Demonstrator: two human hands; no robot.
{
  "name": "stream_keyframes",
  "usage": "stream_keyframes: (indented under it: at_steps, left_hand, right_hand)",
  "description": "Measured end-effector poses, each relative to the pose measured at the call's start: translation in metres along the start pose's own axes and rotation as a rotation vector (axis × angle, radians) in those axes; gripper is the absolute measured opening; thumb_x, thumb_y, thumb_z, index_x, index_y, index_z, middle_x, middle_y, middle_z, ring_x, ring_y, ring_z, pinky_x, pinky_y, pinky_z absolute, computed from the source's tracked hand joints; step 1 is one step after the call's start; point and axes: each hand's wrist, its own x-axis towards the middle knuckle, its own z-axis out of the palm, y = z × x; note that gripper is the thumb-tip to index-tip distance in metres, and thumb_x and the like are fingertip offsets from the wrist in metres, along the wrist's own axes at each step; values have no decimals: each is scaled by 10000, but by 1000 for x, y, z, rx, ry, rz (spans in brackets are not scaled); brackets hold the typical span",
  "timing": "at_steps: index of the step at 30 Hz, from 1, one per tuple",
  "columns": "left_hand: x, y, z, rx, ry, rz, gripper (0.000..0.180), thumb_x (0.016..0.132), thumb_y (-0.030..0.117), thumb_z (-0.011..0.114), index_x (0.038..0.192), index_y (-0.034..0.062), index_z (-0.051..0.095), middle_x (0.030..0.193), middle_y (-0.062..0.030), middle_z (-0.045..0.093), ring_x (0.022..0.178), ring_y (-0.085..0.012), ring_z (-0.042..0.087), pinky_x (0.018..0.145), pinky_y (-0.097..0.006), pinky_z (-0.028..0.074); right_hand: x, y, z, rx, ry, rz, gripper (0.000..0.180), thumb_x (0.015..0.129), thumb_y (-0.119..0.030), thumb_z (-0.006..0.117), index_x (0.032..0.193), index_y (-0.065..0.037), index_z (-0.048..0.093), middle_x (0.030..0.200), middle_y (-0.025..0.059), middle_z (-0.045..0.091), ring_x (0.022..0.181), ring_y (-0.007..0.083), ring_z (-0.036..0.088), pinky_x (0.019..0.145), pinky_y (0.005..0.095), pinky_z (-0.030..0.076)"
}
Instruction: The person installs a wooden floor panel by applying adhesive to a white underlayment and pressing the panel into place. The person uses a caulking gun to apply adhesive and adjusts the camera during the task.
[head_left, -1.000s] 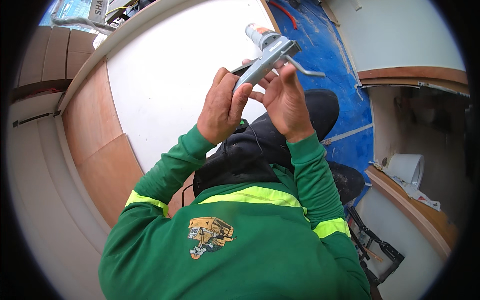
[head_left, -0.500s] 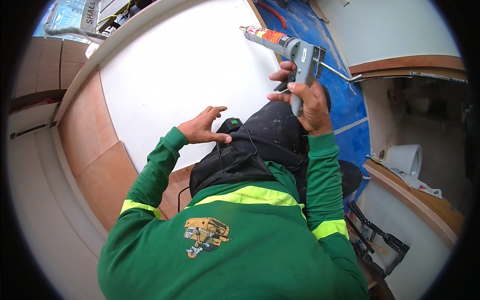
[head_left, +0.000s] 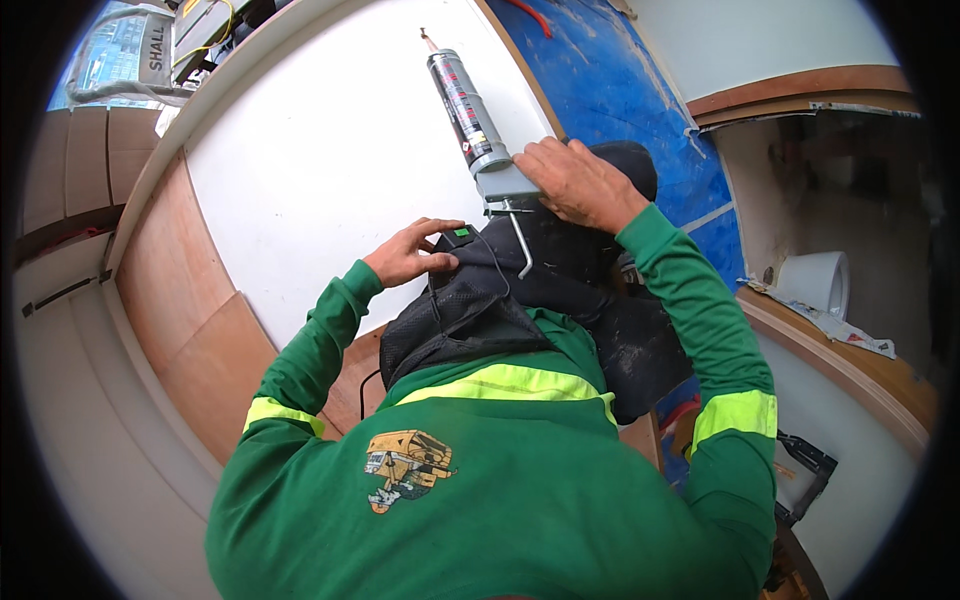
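My right hand (head_left: pixel 580 185) is wrapped around the handle end of a grey caulking gun (head_left: pixel 505 183), seen from its back. The trigger and grip are hidden under the fingers. A dark printed sealant cartridge (head_left: pixel 462 105) sits in the gun, its nozzle pointing away over a white board (head_left: pixel 320 150). A bent metal plunger rod (head_left: pixel 520 245) sticks out toward me, above my dark trouser leg. My left hand (head_left: pixel 408 252) has thumb and fingers around a small black box (head_left: pixel 456 238) with a green patch and a cable, by my lap.
Plywood panels (head_left: pixel 215 340) lie left of the white board. Blue sheeting (head_left: pixel 600 80) covers the floor at the right. Farther right are a white toilet-like fixture (head_left: pixel 815 285) and a wooden ledge (head_left: pixel 850 345). A black folding frame (head_left: pixel 805 475) stands at the lower right.
The caulking gun has swung left and turned, its nozzle now pointing away from me and the rod toward me. My left fingers have closed in on the small black box.
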Motion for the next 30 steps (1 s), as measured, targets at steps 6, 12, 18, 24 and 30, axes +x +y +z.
stream_keyframes:
  at_steps: [6, 12, 18, 24, 30]
  left_hand:
    - [-3, 5, 18, -138, 163, -57, 593, 950, 327, 810, 1499, 142, 684, 1484, -197, 570, 1251, -370, 697, 1059, -454, 603]
    - [0, -12, 40, -183, 340, -53, 530, 942, 335, 821, 1423, 131, 728, 1372, -197, 578, 1160, -313, 696, 1052, -410, 572]
    - [7, 4, 38, -234, 321, -151, 470, 966, 418, 792, 1333, 127, 748, 1439, -200, 513, 1254, -328, 633, 1106, -414, 528]
    - [21, -12, 37, -144, 432, -273, 598, 936, 446, 813, 1395, 102, 642, 1502, -239, 441, 1320, -359, 584, 1086, -442, 545]
    - [-2, -13, 2, -156, 534, -184, 761, 915, 352, 853, 1530, 88, 491, 1522, -234, 427, 1234, -360, 674, 915, -419, 638]
  right_hand:
    - [55, 43, 33, -205, -139, -40, 257, 1049, -92, 593, 1304, -92, 559, 1206, 60, 622, 1251, 254, 608, 1103, 526, 487]
    - [88, 50, 58, -284, -170, -7, 198, 1092, -111, 558, 1281, -120, 616, 1289, 53, 645, 1368, 220, 579, 1195, 563, 485]
    - [94, 51, 85, -264, -172, 130, 285, 1046, -45, 612, 1321, -117, 641, 1405, 61, 605, 1465, 249, 511, 1233, 575, 459]
    - [84, 49, 79, -360, -131, 243, 572, 972, -59, 726, 1512, -118, 549, 1520, 88, 548, 1513, 290, 462, 1243, 627, 415]
    - [40, -25, 31, 259, 134, 290, 868, 883, -190, 855, 1622, -78, 414, 1533, 157, 513, 1485, 344, 485, 1204, 595, 432]
